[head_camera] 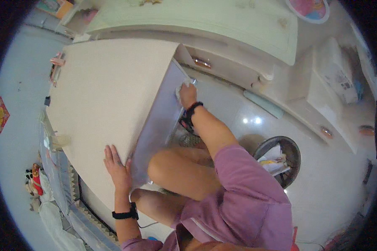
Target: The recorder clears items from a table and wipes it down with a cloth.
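A pale cloth, partly covered by my fingers, is bunched in my right hand. That hand presses it against the far end of the lavender front panel of a low cabinet, near its upper edge. Close by is a small shiny metal fitting. My left hand lies flat on the cream cabinet top, fingers spread, with the thumb by the front edge. Nothing is in it. Dark bands circle both my wrists.
A round dark bin with papers stands on the glossy floor to my right. Beyond the cabinet runs a cream drawer unit with metal handles under a pale green top. A bed with plush toys is at left.
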Action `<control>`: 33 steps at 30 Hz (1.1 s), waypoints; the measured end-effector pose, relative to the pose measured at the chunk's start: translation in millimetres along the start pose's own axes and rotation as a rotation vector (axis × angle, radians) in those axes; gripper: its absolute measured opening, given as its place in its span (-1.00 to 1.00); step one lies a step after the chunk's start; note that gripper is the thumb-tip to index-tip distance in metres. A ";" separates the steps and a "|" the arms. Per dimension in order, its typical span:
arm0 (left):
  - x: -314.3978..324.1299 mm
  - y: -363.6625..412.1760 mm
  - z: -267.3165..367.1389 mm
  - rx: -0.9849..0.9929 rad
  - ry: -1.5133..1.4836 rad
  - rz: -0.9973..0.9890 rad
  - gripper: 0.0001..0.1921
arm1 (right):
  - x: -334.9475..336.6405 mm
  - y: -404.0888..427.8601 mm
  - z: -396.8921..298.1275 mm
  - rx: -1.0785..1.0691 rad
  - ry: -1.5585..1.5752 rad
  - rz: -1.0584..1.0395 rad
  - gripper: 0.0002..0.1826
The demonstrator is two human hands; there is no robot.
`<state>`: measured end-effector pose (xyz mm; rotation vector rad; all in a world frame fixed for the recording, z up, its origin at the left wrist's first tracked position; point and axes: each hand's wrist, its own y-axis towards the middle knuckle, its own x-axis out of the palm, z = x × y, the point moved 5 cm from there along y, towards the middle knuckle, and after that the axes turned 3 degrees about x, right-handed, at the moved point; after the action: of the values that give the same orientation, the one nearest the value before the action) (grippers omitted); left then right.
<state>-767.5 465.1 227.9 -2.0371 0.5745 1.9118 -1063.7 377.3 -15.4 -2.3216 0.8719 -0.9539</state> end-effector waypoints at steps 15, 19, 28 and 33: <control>3.4 13.3 27.0 0.007 -0.045 -0.024 -0.20 | -26.2 23.7 -39.5 -0.346 -0.251 0.491 -0.63; 3.4 14.8 30.3 0.004 -0.036 -0.008 -0.20 | -30.1 24.4 -39.8 -0.479 -0.160 0.465 -0.57; 7.3 11.6 21.6 0.001 -0.040 -0.019 -0.22 | -9.6 -11.1 -47.5 -0.553 -0.352 0.407 -0.66; 1.6 14.2 20.0 0.007 -0.062 0.017 -0.23 | 2.5 -6.2 -47.0 -0.577 -0.403 0.510 -0.65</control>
<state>-791.7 461.8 225.6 -1.9678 0.5842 1.9721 -1095.0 371.0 19.7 -2.4011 1.5966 -0.0061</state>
